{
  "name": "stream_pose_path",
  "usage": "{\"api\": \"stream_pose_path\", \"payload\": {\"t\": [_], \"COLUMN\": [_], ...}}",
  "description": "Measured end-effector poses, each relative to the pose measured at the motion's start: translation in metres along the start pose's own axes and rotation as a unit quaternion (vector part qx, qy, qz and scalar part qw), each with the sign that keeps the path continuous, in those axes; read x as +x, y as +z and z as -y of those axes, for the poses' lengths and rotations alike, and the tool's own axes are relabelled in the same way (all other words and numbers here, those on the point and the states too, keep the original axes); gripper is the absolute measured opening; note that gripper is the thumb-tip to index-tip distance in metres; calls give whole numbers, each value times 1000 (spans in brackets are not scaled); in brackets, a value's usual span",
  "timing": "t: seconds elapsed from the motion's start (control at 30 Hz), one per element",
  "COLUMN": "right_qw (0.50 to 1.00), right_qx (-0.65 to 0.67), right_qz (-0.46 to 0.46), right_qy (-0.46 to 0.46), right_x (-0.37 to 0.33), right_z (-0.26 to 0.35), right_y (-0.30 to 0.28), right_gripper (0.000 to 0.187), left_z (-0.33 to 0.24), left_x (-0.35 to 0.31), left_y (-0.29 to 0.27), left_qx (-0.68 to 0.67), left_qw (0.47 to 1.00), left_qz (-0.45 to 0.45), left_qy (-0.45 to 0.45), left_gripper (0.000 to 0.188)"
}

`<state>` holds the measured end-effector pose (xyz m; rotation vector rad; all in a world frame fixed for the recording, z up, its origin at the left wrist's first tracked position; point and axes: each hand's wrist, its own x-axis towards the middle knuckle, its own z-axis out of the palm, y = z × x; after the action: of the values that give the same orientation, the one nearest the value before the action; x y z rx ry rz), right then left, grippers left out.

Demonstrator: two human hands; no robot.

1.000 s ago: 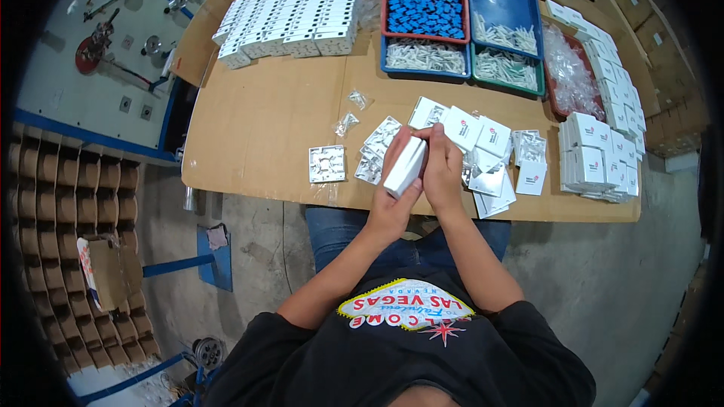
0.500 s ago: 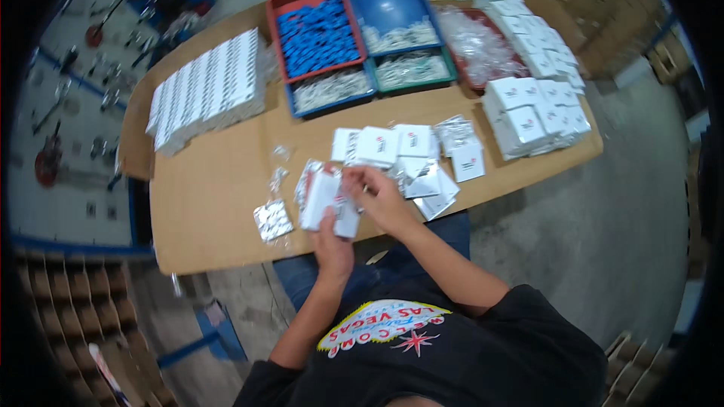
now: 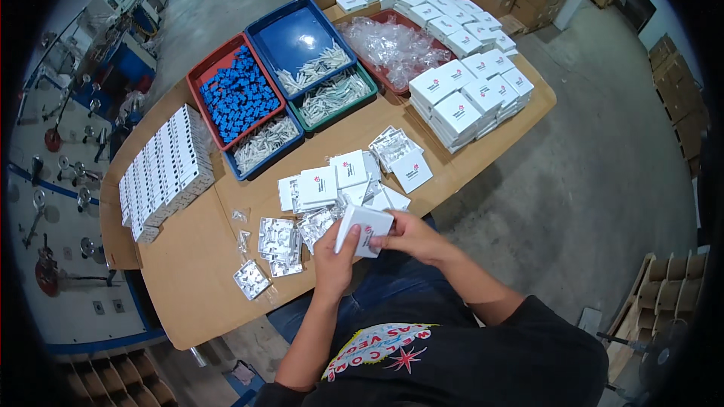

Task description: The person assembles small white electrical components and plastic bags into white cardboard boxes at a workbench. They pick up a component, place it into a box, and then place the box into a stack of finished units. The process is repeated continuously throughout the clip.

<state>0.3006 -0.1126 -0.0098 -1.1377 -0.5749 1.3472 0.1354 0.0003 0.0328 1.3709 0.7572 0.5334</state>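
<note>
Both hands held one small white box [image 3: 365, 229] over the table's [image 3: 181, 286] near edge. The left hand [image 3: 334, 256] gripped its left side, steadying it; the right hand's [image 3: 411, 237] fingers pinched its right end, seemingly working the flap. Loose boxes [image 3: 332, 183] and clear packets [image 3: 276, 245] lay just beyond, within reach.

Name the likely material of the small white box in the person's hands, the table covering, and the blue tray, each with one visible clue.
Small white box: probably thin matte card, given its crisp folded edges. Table covering: brown corrugated cardboard, seemingly, with a flap bent over the edge. Blue tray: likely moulded plastic, smooth with a slight sheen and rounded rim.
</note>
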Motion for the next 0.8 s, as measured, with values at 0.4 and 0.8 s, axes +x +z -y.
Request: {"api": "stream_pose_path", "payload": {"t": [0.4,0.8], "right_qw": [854,753], "right_qx": [-188,-479], "right_qz": [-395,-423], "right_qy": [-283,-156], "right_x": [45,156], "right_z": [158,213], "right_y": [-209,-381], "right_gripper": [32,40], "left_z": [8,62], "left_x": [22,-44], "left_y": [41,-45], "left_qx": [-15,34], "left_qw": [995,997], "left_qz": [97,-60], "left_qy": [26,-29], "left_gripper": [54,34]}}
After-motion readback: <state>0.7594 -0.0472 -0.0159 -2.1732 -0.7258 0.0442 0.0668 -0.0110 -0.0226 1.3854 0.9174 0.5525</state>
